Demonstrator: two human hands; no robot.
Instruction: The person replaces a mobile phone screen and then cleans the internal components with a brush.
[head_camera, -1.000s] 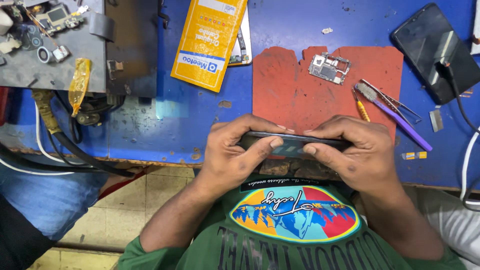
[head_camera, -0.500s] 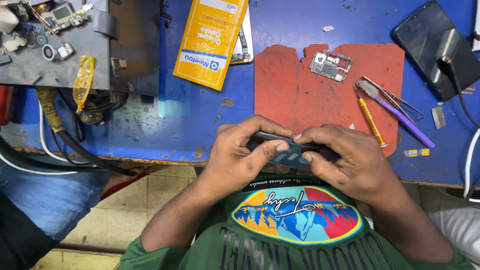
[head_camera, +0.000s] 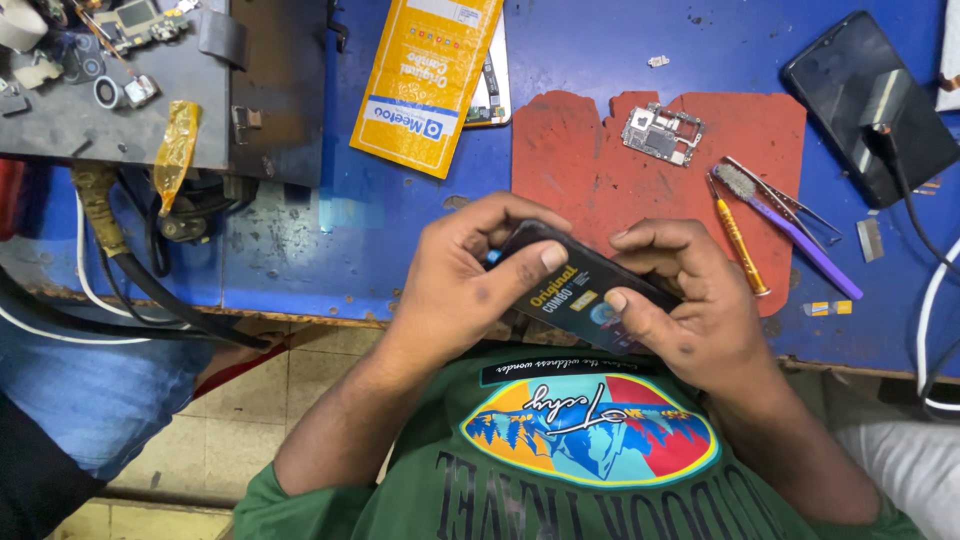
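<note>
Both forearms come up from the near edge of the scene and converge at the middle, bare below short green sleeves. The left hand is curled, knuckles up, its thumb stretched right with the tip pressed flat. The right hand mirrors it, fingers bent over the far side, thumb pressing in from the near side, wrists angled inward

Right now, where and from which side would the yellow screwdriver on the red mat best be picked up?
Grip the yellow screwdriver at mid-handle, coming from above with fingers across its width. It lies flat on the red mat, running away from the person. Its left side is bare mat; the tweezers and purple tool crowd its right.
</note>
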